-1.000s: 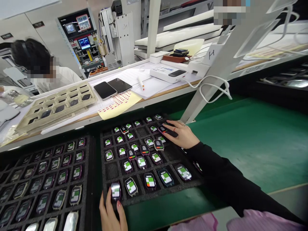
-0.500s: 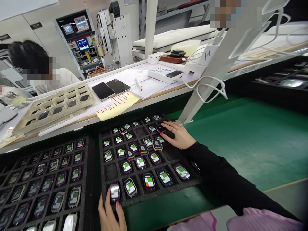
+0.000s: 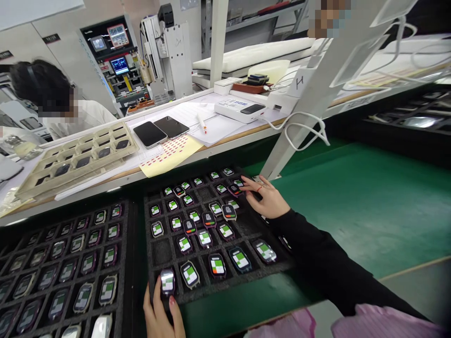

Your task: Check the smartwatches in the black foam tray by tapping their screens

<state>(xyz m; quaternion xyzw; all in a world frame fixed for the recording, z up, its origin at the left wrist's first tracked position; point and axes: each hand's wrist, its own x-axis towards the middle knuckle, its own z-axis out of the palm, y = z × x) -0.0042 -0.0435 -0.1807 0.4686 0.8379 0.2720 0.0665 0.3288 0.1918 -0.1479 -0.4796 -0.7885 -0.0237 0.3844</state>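
Note:
A black foam tray (image 3: 165, 249) full of small smartwatch bodies with lit green and white screens lies on the green belt in front of me. My left hand (image 3: 160, 312) rests at the tray's near left corner, thumb and fingers pinching a watch body (image 3: 167, 281) in its pocket. My right hand (image 3: 266, 197), in a black sleeve, lies over the tray's far right corner with fingers stretched out, fingertips touching a watch body (image 3: 235, 189) there.
A second foam tray (image 3: 132, 281) of watch bodies sits to the left. Behind is a white bench (image 3: 116, 176) with a beige tray (image 3: 75, 159), two phones (image 3: 160, 130), a yellow sticker sheet (image 3: 172, 152), a white device (image 3: 241, 109) and cables. Another person (image 3: 56, 101) works at the far left.
My right hand shifted slightly to the right over the far corner and its fingers spread more. The left hand stays on the near watch body.

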